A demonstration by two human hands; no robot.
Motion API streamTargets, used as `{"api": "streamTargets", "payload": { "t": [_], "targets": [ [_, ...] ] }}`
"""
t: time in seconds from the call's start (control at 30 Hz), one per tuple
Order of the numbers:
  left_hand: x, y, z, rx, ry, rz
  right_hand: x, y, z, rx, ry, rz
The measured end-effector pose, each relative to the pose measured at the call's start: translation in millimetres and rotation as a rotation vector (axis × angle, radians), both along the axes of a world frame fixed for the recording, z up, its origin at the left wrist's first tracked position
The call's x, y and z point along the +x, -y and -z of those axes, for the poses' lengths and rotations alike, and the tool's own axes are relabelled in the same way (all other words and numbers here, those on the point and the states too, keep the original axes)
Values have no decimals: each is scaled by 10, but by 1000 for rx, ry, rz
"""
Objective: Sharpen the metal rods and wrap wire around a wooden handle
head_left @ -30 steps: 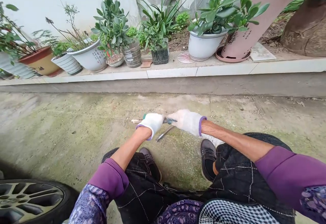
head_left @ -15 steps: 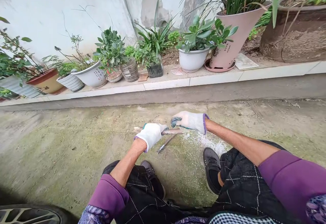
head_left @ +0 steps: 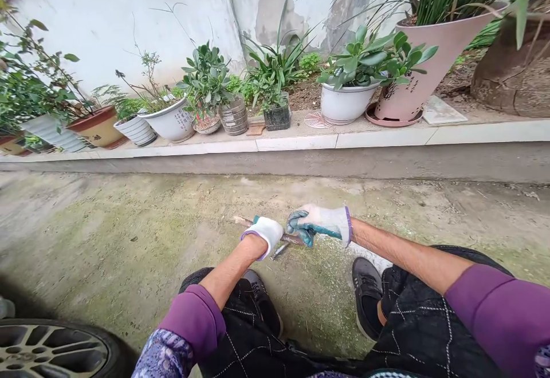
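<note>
Tilted down at its right end since a moment ago, the stick (head_left: pixel 292 240) sits wrapped in the left hand (head_left: pixel 267 233), well short of the front edge of the ledge (head_left: pixel 296 142), right hand (head_left: pixel 315 226) curled by it, contact unclear; slack left fingers could let it twist.

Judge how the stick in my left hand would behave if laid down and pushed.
The stick is probably stiff: it runs nearly straight out both sides of the left hand. It looks fairly light, being slim. It may roll a little, since its visible length seems roundish.
</note>
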State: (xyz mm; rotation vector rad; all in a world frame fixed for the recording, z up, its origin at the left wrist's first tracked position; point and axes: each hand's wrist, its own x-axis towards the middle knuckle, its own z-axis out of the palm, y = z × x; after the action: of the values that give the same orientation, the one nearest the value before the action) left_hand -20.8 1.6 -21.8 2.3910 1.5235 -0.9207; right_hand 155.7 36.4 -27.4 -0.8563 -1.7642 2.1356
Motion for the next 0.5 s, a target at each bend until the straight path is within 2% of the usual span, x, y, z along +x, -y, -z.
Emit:
{"api": "streamTargets", "payload": {
  "t": [0.1,0.23,0.37,0.43,0.5],
  "targets": [
    [-90,-35,-31,24,6,-37,57,11,-14,4,17,66],
    [-226,-144,-110,49,8,-81,189,62,-141,-11,90,93],
    [-361,-293,-249,127,5,-119,256,163,-259,69,183,93],
    [-323,-297,-281,168,-4,-114,257,171,-287,171,216,98],
    [-187,-220,-256,159,1,-72,256,119,-299,398,256,88]
  ]
}}
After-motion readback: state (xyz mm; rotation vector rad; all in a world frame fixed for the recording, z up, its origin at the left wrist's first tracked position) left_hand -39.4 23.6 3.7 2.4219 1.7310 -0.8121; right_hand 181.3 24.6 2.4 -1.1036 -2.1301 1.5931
